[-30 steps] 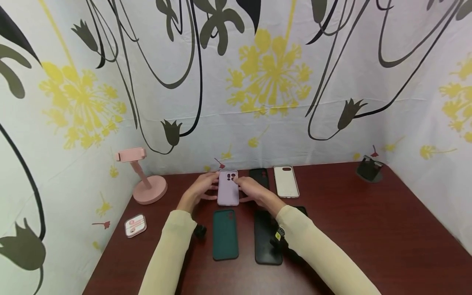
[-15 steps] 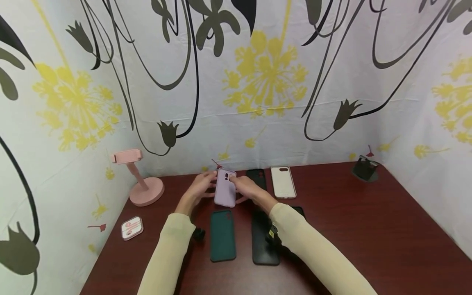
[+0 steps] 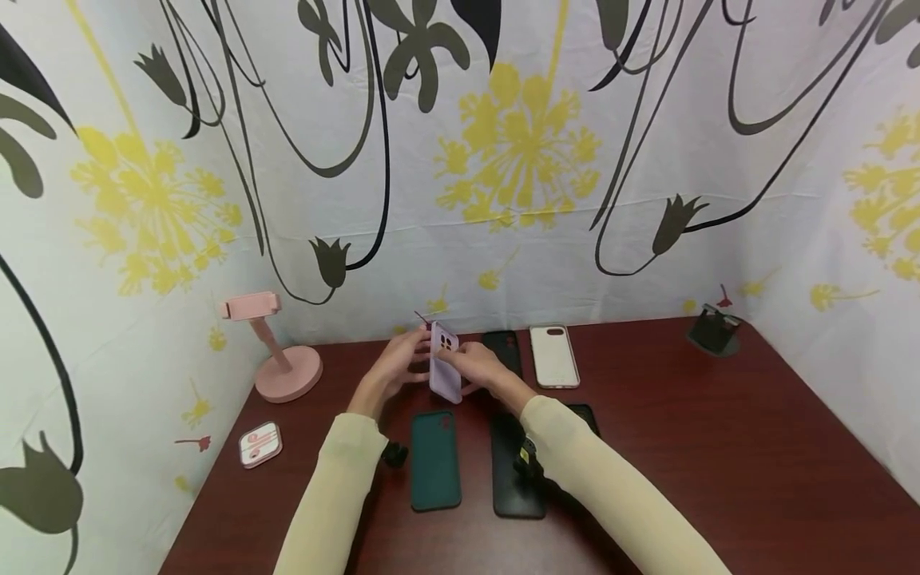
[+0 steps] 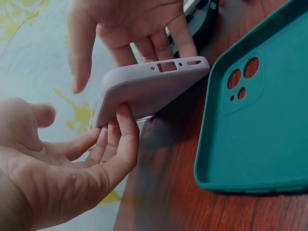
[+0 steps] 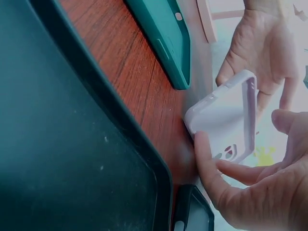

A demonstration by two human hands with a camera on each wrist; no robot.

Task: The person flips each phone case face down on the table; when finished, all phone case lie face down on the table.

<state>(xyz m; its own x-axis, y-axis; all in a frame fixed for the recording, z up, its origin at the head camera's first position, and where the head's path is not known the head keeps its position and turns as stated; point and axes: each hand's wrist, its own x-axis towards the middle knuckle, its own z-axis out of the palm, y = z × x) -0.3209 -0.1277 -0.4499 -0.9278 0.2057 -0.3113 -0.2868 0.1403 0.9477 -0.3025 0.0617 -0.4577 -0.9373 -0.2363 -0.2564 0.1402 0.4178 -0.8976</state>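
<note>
A lilac phone case (image 3: pixel 446 382) stands tilted on its side near the table's back edge, between both hands. Its camera cutouts are at the far end; its hollow inside shows in the right wrist view. My left hand (image 4: pixel 72 168) curls its fingers at the case's edge, fingertips against the inside, thumb apart. My right hand (image 3: pixel 485 366) holds the case from the right, fingertips at its rim in the right wrist view. A teal phone case (image 3: pixel 435 463) lies just in front, and a black phone case (image 3: pixel 519 483) lies under the right forearm.
A white phone case (image 3: pixel 553 356) and a dark phone case (image 3: pixel 505 345) lie at the back, right of my hands. A pink phone stand (image 3: pixel 286 375) and a small white square box (image 3: pixel 260 445) sit left. A dark folding stand (image 3: pixel 713 329) occupies the far right corner.
The lilac phone case has turned from lying flat to standing tilted, its left side raised. Both hands have stayed with it. The other cases have not moved on the table.
</note>
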